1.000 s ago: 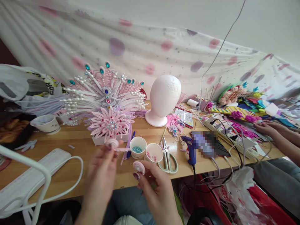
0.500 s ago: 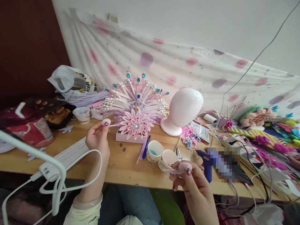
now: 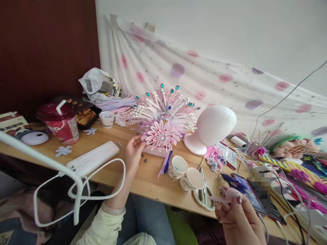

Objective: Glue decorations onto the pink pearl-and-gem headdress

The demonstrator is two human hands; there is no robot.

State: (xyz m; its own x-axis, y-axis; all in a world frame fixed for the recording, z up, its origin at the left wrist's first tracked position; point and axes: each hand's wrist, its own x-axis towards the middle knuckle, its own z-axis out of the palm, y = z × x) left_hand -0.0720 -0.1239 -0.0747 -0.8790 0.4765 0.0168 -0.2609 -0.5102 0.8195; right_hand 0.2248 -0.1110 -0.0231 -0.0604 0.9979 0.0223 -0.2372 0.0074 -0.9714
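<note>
Left hand swung in, fingers pinching a pink disc by the flower. Right hand still gripped the coil, so 1 of 2 was close.

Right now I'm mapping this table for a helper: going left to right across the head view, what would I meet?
Red cup, left hand, large pink flower, scissors, right hand holding a pink piece, magenta flower at the right edge.

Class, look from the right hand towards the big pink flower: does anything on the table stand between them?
Yes: the farther paper cup and the nearer paper cup stand roughly between the right hand and the big pink flower, and the scissors lie between that hand and the nearer paper cup.
</note>
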